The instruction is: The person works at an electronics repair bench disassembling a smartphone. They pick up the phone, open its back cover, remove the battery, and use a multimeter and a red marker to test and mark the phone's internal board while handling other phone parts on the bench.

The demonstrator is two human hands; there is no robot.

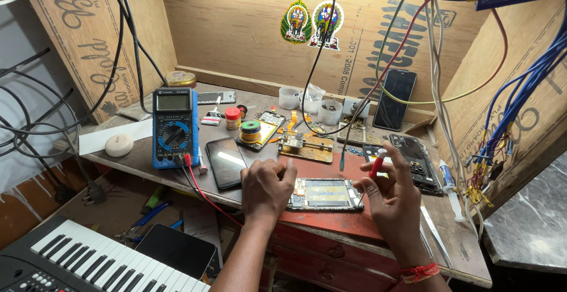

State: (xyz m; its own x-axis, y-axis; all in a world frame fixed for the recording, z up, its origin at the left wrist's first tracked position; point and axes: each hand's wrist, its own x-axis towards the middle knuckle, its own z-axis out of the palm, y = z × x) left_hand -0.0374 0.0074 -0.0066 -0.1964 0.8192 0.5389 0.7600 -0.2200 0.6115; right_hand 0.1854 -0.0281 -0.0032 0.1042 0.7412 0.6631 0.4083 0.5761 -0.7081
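Bottom left of frame: 1 keyboard (pixel 88 256), white keys, with 1 dark tablet (pixel 176 249) lying beside it. Lower centre: 2 hands over 1 opened phone (pixel 325 194), which lies flat with its back off on the red bench edge (pixel 331 221), centre of frame. Left hand (pixel 267 188) rests on the phone's left end, fingers curled and pressed down on it, nothing pinched. Right hand (pixel 393 197) at the phone's right end, fingers pinching 1 red-handled screwdriver (pixel 377 163), held upright-tilted; the tip is hidden, so cannot tell if it touches the phone. Just left of the left hand: 1 dark phone (pixel 227 161) face up. Further left: 1 blue multimeter (pixel 174 128), red lead trailing off the bench. Centre, behind the hands: 1 solder spool (pixel 250 131), 1 brass-coloured jig (pixel 307 147). Right: 1 stripped phone frame (pixel 413 157), 1 syringe (pixel 450 188). Upper centre: 3 small white cups (pixel 329 112), 1 black phone (pixel 396 98) leaning on the plywood wall (pixel 236 26), 2 stickers (pixel 312 23) above.
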